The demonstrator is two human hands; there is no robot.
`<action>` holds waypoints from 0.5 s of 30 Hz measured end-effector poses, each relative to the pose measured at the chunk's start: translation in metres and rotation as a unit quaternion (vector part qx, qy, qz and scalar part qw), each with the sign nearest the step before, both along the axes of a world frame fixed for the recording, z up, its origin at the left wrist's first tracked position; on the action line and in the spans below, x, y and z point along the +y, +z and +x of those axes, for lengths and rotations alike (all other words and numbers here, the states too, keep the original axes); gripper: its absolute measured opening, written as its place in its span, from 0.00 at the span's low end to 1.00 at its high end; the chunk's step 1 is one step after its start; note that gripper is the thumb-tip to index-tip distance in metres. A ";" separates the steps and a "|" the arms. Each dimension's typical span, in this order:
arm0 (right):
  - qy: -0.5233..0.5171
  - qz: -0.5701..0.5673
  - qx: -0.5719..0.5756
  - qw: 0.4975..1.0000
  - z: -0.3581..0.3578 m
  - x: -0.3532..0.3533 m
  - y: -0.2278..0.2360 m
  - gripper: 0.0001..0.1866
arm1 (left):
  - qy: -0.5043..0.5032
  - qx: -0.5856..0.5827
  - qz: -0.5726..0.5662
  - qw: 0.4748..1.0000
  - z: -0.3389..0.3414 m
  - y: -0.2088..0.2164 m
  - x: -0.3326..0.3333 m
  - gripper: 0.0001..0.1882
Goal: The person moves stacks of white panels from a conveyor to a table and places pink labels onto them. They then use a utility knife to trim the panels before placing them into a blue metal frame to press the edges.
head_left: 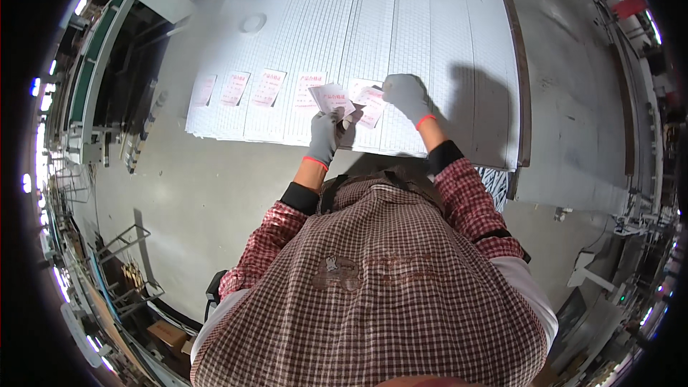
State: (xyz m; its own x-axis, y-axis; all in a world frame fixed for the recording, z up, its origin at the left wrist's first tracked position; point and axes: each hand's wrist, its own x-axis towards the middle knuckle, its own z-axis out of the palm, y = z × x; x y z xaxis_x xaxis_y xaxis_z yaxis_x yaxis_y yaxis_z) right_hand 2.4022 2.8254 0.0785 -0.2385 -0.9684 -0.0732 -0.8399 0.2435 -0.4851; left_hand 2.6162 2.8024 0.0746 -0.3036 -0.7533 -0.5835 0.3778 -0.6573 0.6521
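Observation:
My left hand [324,136], in a grey glove with a red cuff edge, is closed on a fanned bundle of paper slips [332,98] with red print. To its right my right hand [407,97], gloved alike, has its fingers together at the top corner of a single printed slip [368,116]. That slip is tilted over the white surface, and another slip [356,86] shows partly behind it. A row of similar slips lies to the left, among them one behind the bundle [307,84], a tilted one [269,88] and a farther one [235,89].
The slips lie on a broad stack of white ribbed sheets [322,21] with a brown edge strip [517,57] at right. Beyond is a grey surface [573,100]. Metal racks [129,258] and a cardboard box [168,332] stand on the floor at lower left.

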 end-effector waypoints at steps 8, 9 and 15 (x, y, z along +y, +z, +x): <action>0.033 0.018 0.154 0.987 -0.057 0.035 0.022 0.09 | -0.061 -0.037 -0.095 0.993 -0.002 -0.009 0.007 0.08; 0.025 -0.046 0.155 0.987 -0.061 0.041 0.021 0.10 | -0.065 -0.055 -0.113 0.990 -0.010 0.003 0.013 0.08; -0.105 -0.043 -0.481 0.869 0.003 0.070 0.045 0.16 | -0.101 -0.107 -0.157 0.976 -0.038 0.030 0.057 0.12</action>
State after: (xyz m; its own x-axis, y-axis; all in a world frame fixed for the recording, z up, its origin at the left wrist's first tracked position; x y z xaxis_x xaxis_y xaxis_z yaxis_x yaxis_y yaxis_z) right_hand 2.4051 2.8955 0.1238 -0.2789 -0.9226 -0.2665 0.0241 0.2707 -0.9624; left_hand 2.5786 2.8591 0.1044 -0.3607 -0.8428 -0.3995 0.0932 -0.4587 0.8837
